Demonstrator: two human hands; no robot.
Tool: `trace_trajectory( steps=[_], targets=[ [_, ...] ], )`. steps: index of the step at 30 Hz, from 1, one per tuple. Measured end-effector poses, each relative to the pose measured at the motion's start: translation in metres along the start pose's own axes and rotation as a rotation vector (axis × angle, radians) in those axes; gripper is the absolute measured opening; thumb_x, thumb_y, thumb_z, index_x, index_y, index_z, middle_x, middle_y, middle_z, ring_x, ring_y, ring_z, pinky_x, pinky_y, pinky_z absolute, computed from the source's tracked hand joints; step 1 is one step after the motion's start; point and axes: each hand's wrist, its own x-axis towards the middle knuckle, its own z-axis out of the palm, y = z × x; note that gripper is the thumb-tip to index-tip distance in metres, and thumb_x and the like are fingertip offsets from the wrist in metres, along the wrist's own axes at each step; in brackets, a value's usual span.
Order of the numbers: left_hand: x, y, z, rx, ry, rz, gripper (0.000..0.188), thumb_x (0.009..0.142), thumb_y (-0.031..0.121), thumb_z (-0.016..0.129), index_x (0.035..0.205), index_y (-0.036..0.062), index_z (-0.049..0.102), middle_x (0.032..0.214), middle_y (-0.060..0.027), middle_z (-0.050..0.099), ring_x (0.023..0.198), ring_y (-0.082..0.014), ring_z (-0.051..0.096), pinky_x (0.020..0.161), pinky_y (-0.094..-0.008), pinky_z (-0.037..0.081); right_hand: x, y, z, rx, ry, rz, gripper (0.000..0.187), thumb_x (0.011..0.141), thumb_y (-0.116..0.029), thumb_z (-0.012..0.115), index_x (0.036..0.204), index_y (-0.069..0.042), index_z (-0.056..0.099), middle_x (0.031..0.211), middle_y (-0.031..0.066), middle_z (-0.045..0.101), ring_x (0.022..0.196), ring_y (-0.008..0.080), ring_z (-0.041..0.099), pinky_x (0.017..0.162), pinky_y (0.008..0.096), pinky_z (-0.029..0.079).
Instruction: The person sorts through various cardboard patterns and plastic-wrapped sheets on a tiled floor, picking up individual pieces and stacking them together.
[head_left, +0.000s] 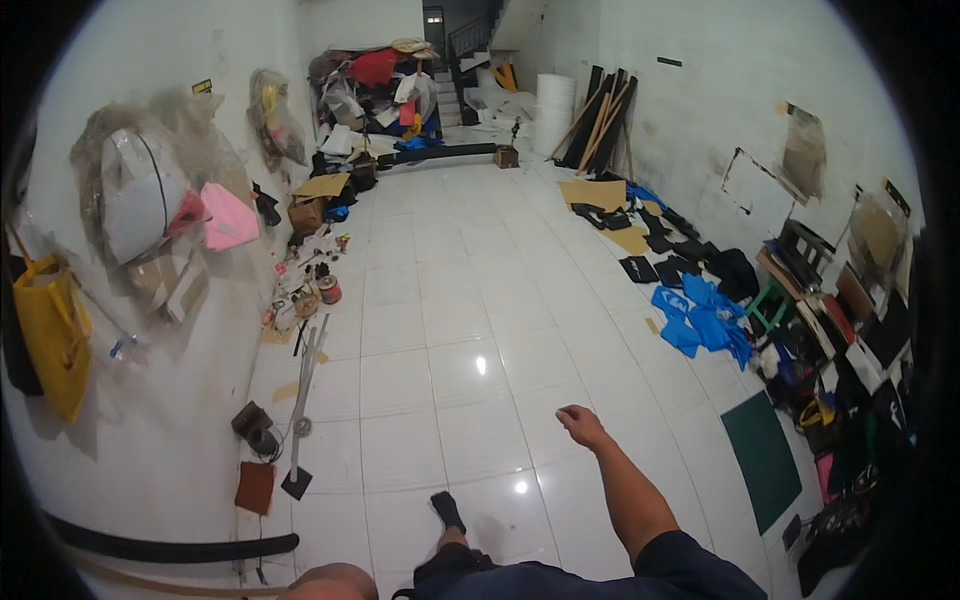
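My right hand [582, 427] is out in front of me over the white tiled floor [475, 320], its forearm coming up from the lower right. Its fingers look loosely curled together, and no object shows in them. It touches nothing. The blue cloth pieces [703, 318] lie beyond it to the right, and a dark green mat [762, 462] lies nearer on that side. My left hand is out of the picture; only bare skin shows at the lower left edge. A foot in a dark sock [448, 511] stands on the tiles below.
Shelves and piled goods [835, 340] line the right wall. Along the left wall are a yellow bag [52, 335], hanging plastic bags [140, 195], a can [329, 289] and long metal strips [304, 400]. A black roll [440, 154] spans the far floor before a heap [375, 90].
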Motion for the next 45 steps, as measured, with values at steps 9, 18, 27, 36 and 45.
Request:
trace_trajectory(
  steps=[9, 18, 27, 36, 45],
  targets=[
    [-0.026, -0.316, -0.01, -0.271, -0.038, -0.208, 0.005, 0.094, 0.019, 0.048, 0.09, 0.0164, 0.047, 0.08, 0.0011, 0.05, 0.05, -0.0137, 0.044, 0.054, -0.029, 0.031, 0.029, 0.153, 0.091, -0.334, -0.386, 0.492, 0.048, 0.086, -0.049, 0.06, 0.066, -0.006, 0.067, 0.068, 0.0134, 0.067, 0.062, 0.0238, 0.065, 0.06, 0.0387, 0.051],
    [-0.095, -0.618, 0.018, -0.123, -0.088, 0.009, 0.011, 0.096, 0.018, 0.048, 0.088, 0.0119, 0.045, 0.083, 0.0018, 0.047, 0.052, -0.0101, 0.047, 0.055, -0.0259, 0.032, 0.151, 0.144, 0.098, 0.085, -0.601, 1.174, 0.046, 0.091, -0.046, 0.053, 0.076, -0.005, 0.067, 0.071, 0.0103, 0.066, 0.064, 0.0221, 0.063, 0.061, 0.0384, 0.05],
    [-0.127, -0.884, 0.017, -0.025, -0.032, 0.053, 0.009, 0.092, 0.013, 0.051, 0.087, 0.0149, 0.044, 0.086, 0.0021, 0.045, 0.055, -0.0082, 0.048, 0.056, -0.0252, 0.032, 0.796, -0.055, 0.036, -0.301, -0.094, 0.147, 0.047, 0.09, -0.043, 0.055, 0.104, 0.001, 0.067, 0.102, 0.0196, 0.068, 0.098, 0.0297, 0.063, 0.087, 0.0383, 0.049],
    [-0.196, -1.136, -0.065, 0.182, 0.0, -0.019, 0.011, 0.09, 0.008, 0.052, 0.088, 0.0161, 0.045, 0.083, 0.0023, 0.045, 0.053, -0.008, 0.047, 0.056, -0.0242, 0.032, 1.089, -0.176, 0.079, -0.262, -0.171, -0.075, 0.043, 0.092, -0.04, 0.055, 0.099, 0.002, 0.066, 0.082, 0.0104, 0.068, 0.076, 0.0201, 0.063, 0.071, 0.0354, 0.05],
    [-0.22, -1.42, -0.118, 0.079, -0.066, -0.191, 0.017, 0.087, 0.003, 0.051, 0.078, 0.0172, 0.046, 0.076, 0.0023, 0.046, 0.051, -0.0069, 0.047, 0.053, -0.0248, 0.029, 0.958, -0.034, 0.1, 0.626, -0.508, 0.993, 0.03, 0.087, -0.037, 0.068, 0.076, -0.01, 0.065, 0.062, 0.0033, 0.059, 0.049, 0.0178, 0.055, 0.046, 0.0341, 0.046]
  ],
)
